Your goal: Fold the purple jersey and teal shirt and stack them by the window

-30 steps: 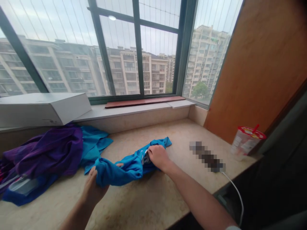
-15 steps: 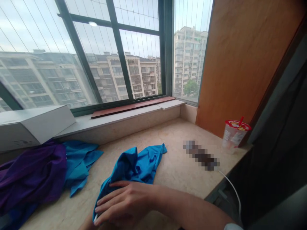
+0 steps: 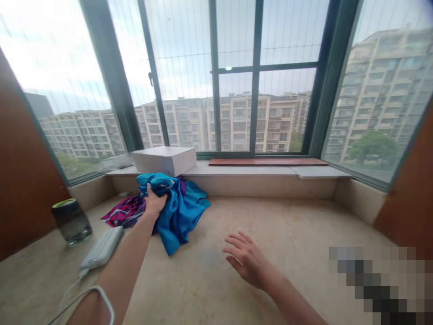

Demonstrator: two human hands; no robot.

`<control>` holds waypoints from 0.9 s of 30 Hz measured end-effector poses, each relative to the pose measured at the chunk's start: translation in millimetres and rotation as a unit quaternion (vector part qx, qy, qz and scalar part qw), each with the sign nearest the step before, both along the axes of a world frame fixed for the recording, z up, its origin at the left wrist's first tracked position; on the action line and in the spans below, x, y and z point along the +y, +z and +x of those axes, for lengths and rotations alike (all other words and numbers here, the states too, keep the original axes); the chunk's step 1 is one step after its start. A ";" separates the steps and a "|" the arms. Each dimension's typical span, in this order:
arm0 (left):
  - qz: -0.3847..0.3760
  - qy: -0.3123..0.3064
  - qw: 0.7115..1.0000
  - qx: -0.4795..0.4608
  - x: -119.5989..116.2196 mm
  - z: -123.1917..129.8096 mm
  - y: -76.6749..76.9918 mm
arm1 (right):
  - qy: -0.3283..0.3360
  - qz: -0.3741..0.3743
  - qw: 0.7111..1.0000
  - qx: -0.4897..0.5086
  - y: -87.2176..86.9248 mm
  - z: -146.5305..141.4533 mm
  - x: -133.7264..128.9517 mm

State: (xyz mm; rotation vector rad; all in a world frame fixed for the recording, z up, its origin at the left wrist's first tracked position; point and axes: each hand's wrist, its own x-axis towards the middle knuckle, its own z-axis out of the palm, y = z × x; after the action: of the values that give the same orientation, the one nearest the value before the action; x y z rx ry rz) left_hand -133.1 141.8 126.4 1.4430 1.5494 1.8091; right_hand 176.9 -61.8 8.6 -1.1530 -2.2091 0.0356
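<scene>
At the left of the head view, my left hand (image 3: 155,203) reaches out and grips a bunched blue cloth (image 3: 184,216). Its fingertips are hidden in the folds. The cloth lies over a heap where a pink and purple patterned fabric (image 3: 126,212) shows on the left. My right hand (image 3: 246,259) is held over the stone ledge (image 3: 287,234), right of the cloth and apart from it. Its fingers are spread, with nothing in them.
A white box (image 3: 164,159) sits on the sill behind the heap. To the left are a dark cylinder with a yellow-green rim (image 3: 71,221) and a white power strip (image 3: 103,248) with its cord (image 3: 101,293). A pixelated object (image 3: 375,289) lies at lower right.
The view has swung left. Blue cloth that lay mid-ledge under my right hand is now on the heap in my left hand. My right hand is off the cloth, fingers spread.
</scene>
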 end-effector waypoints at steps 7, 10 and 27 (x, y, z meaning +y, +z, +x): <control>-0.158 0.061 0.837 0.520 -18.7 -17.5 -63.6 | 0.000 -0.002 1.000 -0.013 -8.5 -12.7 -7.1; -0.197 0.007 0.773 0.603 -6.6 -12.9 -81.9 | 0.018 0.036 0.998 -0.043 -18.8 -15.8 -2.0; -0.187 -0.026 0.782 0.593 59.7 -74.4 -131.5 | 0.097 0.188 0.964 -0.163 -64.0 6.9 38.6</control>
State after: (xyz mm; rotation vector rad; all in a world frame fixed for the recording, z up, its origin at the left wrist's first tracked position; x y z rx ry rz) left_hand -207.5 201.5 -5.1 2.5049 2.1127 0.2987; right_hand 183.8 -23.2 -55.4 -0.7701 -2.4667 -0.5028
